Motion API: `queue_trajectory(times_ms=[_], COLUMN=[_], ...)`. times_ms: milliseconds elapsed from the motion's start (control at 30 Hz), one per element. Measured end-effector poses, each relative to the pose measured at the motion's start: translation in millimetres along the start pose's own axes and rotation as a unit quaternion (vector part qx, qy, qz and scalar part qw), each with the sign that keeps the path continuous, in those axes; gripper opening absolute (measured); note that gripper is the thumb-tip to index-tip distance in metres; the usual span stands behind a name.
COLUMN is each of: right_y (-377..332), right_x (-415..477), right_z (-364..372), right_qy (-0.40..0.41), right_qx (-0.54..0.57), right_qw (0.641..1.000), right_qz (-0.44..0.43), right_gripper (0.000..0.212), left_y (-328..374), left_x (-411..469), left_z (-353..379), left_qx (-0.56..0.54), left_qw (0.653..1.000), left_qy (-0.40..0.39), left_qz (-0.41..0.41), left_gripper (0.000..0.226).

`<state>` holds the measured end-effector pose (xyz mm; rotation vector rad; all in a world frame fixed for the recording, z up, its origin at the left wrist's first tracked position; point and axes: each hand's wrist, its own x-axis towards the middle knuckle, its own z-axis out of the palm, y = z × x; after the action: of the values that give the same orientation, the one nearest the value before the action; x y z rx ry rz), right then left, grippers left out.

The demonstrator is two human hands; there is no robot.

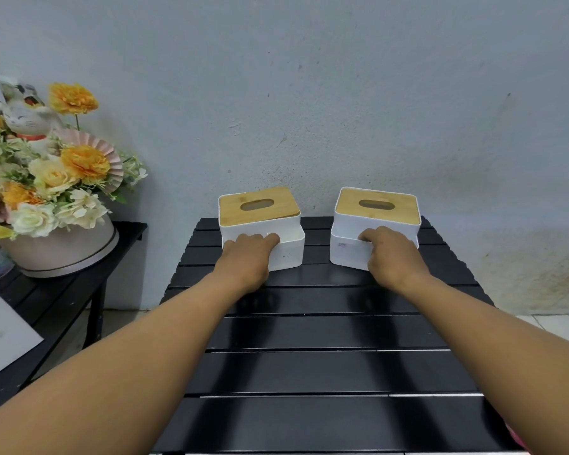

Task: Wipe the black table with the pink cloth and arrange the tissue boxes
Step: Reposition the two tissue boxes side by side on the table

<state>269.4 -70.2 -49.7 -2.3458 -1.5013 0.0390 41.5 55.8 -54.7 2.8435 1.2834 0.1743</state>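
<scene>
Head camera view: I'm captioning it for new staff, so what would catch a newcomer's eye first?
Two white tissue boxes with bamboo lids, the left box and the right box, stand at the far end of the black slatted table, a hand gripping each. At far left, a bouquet of orange and cream flowers sits on a side bench.

The left hand [247,256] covers the near left corner of the left tissue box [260,226], and its fingertips curl out of sight into the front compartment. The right hand [391,254] hides the near right part of the right tissue box [375,224] the same way — what either compartment holds cannot be told. Inside both oval lid slots it is too dim to make anything out. The black table [326,372] runs off the bottom edge. A sliver of something pink [514,436] shows at the table's lower right, mostly behind the right forearm — too little to identify. The flower arrangement [46,178] is cut by the left edge.
</scene>
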Motion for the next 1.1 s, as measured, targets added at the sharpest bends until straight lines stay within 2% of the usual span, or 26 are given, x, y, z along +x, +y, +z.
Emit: queue_trajectory(times_ms=[1100], right_y=[10.1], right_x=[-9.7], right_z=[5.2], right_qy=[0.008], right_qx=[0.003], right_qw=[0.998], right_qz=[-0.055], right_gripper=[0.043], left_y=[10.4], left_x=[-18.8], left_z=[-1.9], left_qx=[0.01], left_qw=[1.0], left_qy=[0.011], left_qz=[0.025], left_gripper=[0.038])
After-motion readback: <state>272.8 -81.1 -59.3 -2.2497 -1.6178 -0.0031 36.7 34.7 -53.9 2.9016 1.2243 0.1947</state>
